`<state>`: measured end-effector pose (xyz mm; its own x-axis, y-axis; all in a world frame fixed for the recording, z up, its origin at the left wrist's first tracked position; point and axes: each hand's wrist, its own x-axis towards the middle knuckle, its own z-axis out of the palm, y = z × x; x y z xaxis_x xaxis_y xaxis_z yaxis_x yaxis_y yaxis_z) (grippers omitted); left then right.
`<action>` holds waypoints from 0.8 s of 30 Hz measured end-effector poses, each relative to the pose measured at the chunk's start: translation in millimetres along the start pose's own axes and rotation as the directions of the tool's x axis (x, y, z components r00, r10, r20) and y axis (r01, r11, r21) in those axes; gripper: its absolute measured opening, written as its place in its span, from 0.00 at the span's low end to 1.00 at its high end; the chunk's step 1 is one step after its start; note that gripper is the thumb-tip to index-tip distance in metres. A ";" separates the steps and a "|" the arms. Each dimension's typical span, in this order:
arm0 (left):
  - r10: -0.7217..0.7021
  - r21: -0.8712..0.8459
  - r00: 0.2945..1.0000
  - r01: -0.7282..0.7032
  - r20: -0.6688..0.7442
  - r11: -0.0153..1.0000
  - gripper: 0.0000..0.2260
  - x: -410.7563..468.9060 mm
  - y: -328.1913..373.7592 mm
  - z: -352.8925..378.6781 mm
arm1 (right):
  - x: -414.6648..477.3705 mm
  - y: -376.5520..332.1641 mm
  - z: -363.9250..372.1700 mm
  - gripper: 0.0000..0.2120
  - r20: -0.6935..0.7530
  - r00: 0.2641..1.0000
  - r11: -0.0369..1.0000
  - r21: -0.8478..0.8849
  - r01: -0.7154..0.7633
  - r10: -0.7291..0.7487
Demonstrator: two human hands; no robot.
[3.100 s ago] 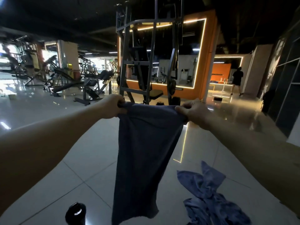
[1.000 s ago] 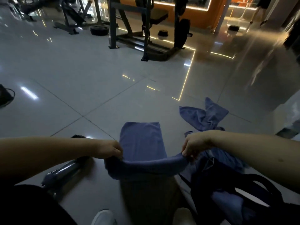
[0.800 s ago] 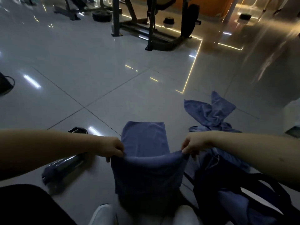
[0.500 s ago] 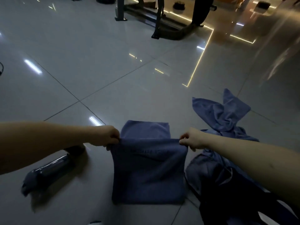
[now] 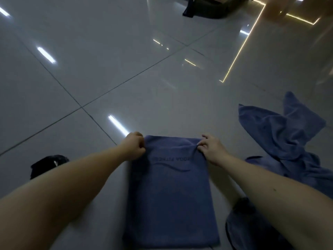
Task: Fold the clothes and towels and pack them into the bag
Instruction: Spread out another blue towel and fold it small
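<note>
One crumpled heap of blue cloth (image 5: 281,134) lies at right on the floor (image 5: 108,69), a dark bag (image 5: 252,230) nearer, a dark bottle (image 5: 46,165) at left. Between them the folded towel (image 5: 171,195) lies flat; left grip (image 5: 134,146) and right grip (image 5: 212,150) each pinch one far corner.

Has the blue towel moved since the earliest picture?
Yes. The towel came down from hanging in the air to lie folded on the floor, left of the crumpled clothes.
</note>
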<state>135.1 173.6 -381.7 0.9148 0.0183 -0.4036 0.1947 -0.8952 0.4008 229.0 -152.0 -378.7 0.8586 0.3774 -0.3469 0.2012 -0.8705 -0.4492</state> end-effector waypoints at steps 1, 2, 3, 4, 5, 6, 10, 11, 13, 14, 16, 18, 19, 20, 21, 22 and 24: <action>0.008 0.032 0.998 -0.010 0.054 0.999 0.11 2.6 1.0 4.1 | 7.6 1.0 5.1 0.09 0.006 1.000 1.000 -0.012 -0.016 0.016; 0.018 0.058 0.996 -0.023 0.087 0.998 0.07 6.0 1.4 7.2 | 15.2 1.7 8.7 0.09 0.012 1.000 1.000 -0.015 -0.026 0.026; 0.040 0.071 0.995 -0.047 0.095 0.996 0.04 10.3 0.8 9.9 | 21.8 1.9 10.9 0.09 0.029 0.999 0.999 -0.018 -0.033 0.034; 0.065 0.081 0.994 -0.072 0.092 0.994 0.03 14.1 0.3 11.1 | 27.1 1.8 12.9 0.10 0.047 0.998 0.999 -0.027 -0.038 0.040; 0.087 0.096 0.992 -0.096 0.093 0.991 0.04 17.0 -1.2 12.0 | 31.6 1.7 14.8 0.10 0.050 0.998 0.999 -0.036 -0.040 0.042; 0.110 0.106 0.990 -0.119 0.091 0.987 0.07 19.5 -2.5 12.1 | 35.2 2.0 16.5 0.10 0.032 0.998 0.998 -0.035 -0.044 0.045; 0.254 0.160 0.965 -0.261 0.061 0.952 0.09 21.9 -1.1 12.3 | 37.7 4.1 14.2 0.09 -0.015 1.000 0.999 0.043 -0.024 0.024; 0.286 0.166 0.958 -0.288 0.032 0.943 0.08 21.4 -0.8 13.1 | 37.1 4.6 12.6 0.09 0.001 1.000 0.999 0.042 -0.011 0.011; 0.325 0.159 0.945 -0.316 -0.033 0.935 0.07 19.5 -0.8 13.5 | 36.2 6.6 9.5 0.09 0.018 1.000 0.999 0.041 0.010 -0.011; 0.331 0.159 0.941 -0.318 -0.065 0.935 0.06 18.3 -1.4 12.9 | 35.9 8.5 8.6 0.09 0.017 1.000 0.999 0.047 0.016 -0.017; 0.333 0.164 0.931 -0.309 -0.146 0.937 0.05 15.8 -4.7 10.3 | 34.9 13.3 7.0 0.08 -0.008 1.000 0.997 0.076 0.028 -0.028; 0.336 0.193 0.918 -0.298 -0.210 0.935 0.05 12.3 -9.6 5.0 | 32.1 17.4 4.1 0.07 -0.046 0.998 0.993 0.113 0.043 -0.038; 0.343 0.214 0.910 -0.297 -0.232 0.931 0.06 9.8 -12.2 1.5 | 29.7 18.9 2.3 0.07 -0.063 0.997 0.990 0.128 0.053 -0.045; 0.356 0.239 0.904 -0.300 -0.239 0.923 0.06 7.8 -14.8 -2.1 | 26.8 20.6 0.4 0.07 -0.078 0.995 0.988 0.140 0.065 -0.055; 0.368 0.254 0.901 -0.309 -0.231 0.917 0.05 5.4 -16.3 -6.4 | 23.7 22.3 -1.4 0.06 -0.091 0.994 0.986 0.152 0.073 -0.060; 0.374 0.247 0.902 -0.321 -0.216 0.914 0.04 2.8 -17.1 -11.0 | 20.7 24.1 -3.5 0.06 -0.104 0.993 0.982 0.171 0.076 -0.059; 0.342 0.137 0.919 -0.320 -0.194 0.938 0.03 -2.4 -18.0 -18.8 | 13.1 25.1 -8.2 0.06 -0.123 0.991 0.973 0.220 0.076 -0.050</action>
<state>136.1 198.1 -372.4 0.9764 -0.2028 -0.0743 -0.1584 -0.9061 0.3922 249.2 -171.5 -387.8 0.8991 0.3786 -0.2199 0.1574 -0.7482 -0.6445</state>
